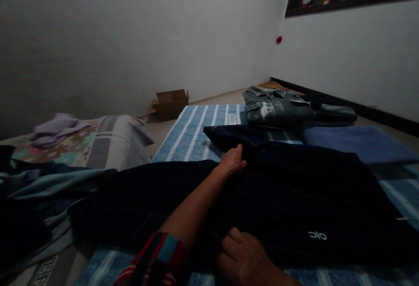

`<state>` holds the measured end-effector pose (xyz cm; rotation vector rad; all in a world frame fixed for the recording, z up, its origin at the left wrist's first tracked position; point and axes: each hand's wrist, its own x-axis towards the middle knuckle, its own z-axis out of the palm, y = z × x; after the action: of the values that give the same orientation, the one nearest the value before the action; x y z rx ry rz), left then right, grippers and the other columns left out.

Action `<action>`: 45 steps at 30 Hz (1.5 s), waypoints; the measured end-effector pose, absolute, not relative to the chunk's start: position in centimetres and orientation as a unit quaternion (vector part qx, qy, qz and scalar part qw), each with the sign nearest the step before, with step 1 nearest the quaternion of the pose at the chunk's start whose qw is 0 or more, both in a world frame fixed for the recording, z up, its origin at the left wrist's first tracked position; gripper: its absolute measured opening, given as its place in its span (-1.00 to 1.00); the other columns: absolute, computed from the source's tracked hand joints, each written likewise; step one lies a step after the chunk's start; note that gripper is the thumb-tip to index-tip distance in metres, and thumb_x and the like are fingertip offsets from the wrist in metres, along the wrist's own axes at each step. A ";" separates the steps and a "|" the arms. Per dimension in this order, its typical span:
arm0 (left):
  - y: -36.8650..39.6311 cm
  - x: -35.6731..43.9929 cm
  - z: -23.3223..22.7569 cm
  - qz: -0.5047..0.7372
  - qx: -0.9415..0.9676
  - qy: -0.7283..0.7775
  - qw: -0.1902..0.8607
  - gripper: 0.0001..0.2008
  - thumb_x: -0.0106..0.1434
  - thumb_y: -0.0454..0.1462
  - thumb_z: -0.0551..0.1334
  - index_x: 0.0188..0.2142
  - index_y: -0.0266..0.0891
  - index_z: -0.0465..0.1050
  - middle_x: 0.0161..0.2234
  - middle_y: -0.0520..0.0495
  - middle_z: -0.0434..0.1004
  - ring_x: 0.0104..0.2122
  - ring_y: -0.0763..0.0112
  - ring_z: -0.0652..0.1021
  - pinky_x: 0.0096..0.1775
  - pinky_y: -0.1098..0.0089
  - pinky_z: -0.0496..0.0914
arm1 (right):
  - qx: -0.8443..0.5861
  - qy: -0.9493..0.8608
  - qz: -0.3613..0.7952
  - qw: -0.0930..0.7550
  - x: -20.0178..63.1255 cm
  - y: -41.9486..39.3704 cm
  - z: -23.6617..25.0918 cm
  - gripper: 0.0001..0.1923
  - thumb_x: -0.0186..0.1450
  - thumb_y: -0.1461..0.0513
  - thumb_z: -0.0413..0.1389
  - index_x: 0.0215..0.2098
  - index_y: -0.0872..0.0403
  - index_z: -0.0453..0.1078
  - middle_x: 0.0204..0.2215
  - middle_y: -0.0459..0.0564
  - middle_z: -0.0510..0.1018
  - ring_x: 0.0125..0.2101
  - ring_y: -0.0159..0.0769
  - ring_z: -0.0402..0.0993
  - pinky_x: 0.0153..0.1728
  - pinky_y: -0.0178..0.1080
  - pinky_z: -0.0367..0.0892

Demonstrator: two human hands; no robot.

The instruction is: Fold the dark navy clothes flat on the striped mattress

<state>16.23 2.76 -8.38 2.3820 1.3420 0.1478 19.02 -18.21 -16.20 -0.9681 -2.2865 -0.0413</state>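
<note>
A dark navy garment (304,194) with pale stitching and a small white logo lies spread across a blue-and-white striped cover. My left hand (233,160) reaches over to its far side, fingers bent and closed on the cloth close to where a flap sticks out. Nearer to me, my right hand (244,255) is curled with its fingers pressed together on the near edge of the same garment. The cloth pinched inside both hands is mostly hidden.
Beyond the garment sit a folded grey denim jacket (278,106) and a folded blue cloth (356,143). Loose denim clothes (62,183) lie at left, near a lilac cloth (60,128) on patterned bedding. An open cardboard box (172,104) stands by the wall.
</note>
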 end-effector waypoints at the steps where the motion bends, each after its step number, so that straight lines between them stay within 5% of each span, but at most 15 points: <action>1: 3.1 16.4 -8.4 0.058 0.851 0.476 0.214 -0.35 0.09 -0.28 0.25 0.17 -0.31 0.12 -0.06 -0.33 0.46 -0.07 -0.03 0.49 -0.09 0.12 0.38 | -0.370 -0.870 -0.002 0.325 19.0 -18.2 -16.4 -0.87 0.14 0.29 0.15 -0.48 0.03 0.24 -0.54 -0.07 0.32 -0.46 -0.28 0.19 -0.56 -0.29 0.02; 6: 4.0 17.1 -9.2 0.105 0.856 0.417 0.286 -0.31 -0.08 -0.34 0.38 0.08 -0.28 0.25 -0.13 -0.13 0.52 -0.16 0.20 0.54 -0.16 0.35 0.44 | -0.363 -0.868 0.117 0.318 19.0 -17.9 -17.4 -0.81 0.05 0.14 0.21 -0.47 0.02 0.30 -0.46 -0.09 0.42 -0.43 -0.31 0.24 -0.54 -0.31 0.08; 11: 4.3 17.9 -9.6 0.161 0.866 0.353 0.314 -0.39 0.00 -0.47 0.25 0.09 -0.28 0.24 -0.18 -0.05 0.53 -0.22 0.33 0.55 -0.17 0.42 0.43 | -0.366 -0.810 0.239 0.391 19.2 -17.1 -16.5 -0.91 0.05 0.19 0.15 -0.49 0.04 0.36 -0.52 -0.14 0.47 -0.49 -0.39 0.30 -0.47 -0.29 0.14; 18: 4.3 17.4 -11.6 0.131 0.910 0.376 0.118 -0.39 0.14 -0.39 0.17 0.20 -0.27 0.12 -0.15 -0.17 0.52 -0.17 0.17 0.55 -0.13 0.28 0.44 | -0.369 -0.753 0.339 0.426 19.5 -16.7 -15.1 -0.91 0.05 0.21 0.18 -0.50 0.08 0.43 -0.53 -0.13 0.51 -0.52 -0.43 0.32 -0.43 -0.29 0.13; 22: 3.8 17.3 -12.7 0.116 0.911 0.387 0.084 -0.43 0.23 -0.36 0.10 0.23 -0.24 0.06 -0.03 -0.26 0.45 -0.09 0.15 0.52 -0.08 0.23 0.41 | -0.378 -0.756 0.360 0.395 19.6 -16.7 -15.0 -0.92 0.06 0.22 0.18 -0.50 0.07 0.45 -0.50 -0.12 0.53 -0.49 -0.42 0.36 -0.37 -0.29 0.17; 33: 2.3 14.6 -10.4 0.121 0.931 0.342 0.047 -0.42 0.26 -0.30 0.11 0.25 -0.27 -0.02 -0.08 -0.19 0.48 -0.10 0.23 0.50 -0.06 0.23 0.41 | -0.393 -0.767 0.353 0.365 20.0 -17.0 -13.9 -0.92 0.10 0.31 0.08 -0.49 0.05 0.42 -0.49 -0.13 0.51 -0.44 -0.40 0.40 -0.33 -0.31 0.23; 39: -0.9 7.6 -11.3 0.156 0.927 0.341 -0.005 -0.71 0.30 -0.33 0.04 0.00 -0.32 0.33 -0.06 -0.23 0.48 -0.02 0.20 0.46 0.03 0.18 0.35 | -0.378 -0.771 0.341 0.383 20.0 -17.4 -13.5 -0.88 0.15 0.29 0.04 -0.51 0.07 0.39 -0.52 -0.10 0.50 -0.48 -0.39 0.35 -0.41 -0.30 0.18; 45: -1.9 5.3 -12.6 0.107 0.904 0.414 0.026 -0.66 0.34 -0.26 0.05 0.08 -0.27 0.29 0.18 -0.22 0.28 0.18 0.16 0.30 0.12 0.03 0.24 | -0.399 -0.771 0.354 0.349 20.0 -17.4 -13.0 -0.85 0.20 0.30 0.02 -0.49 0.07 0.38 -0.50 -0.10 0.49 -0.44 -0.37 0.37 -0.36 -0.28 0.20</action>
<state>5.28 -1.94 -12.56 2.7926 1.2792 0.3299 20.02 -17.41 -13.02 -1.0335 -1.9973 0.9171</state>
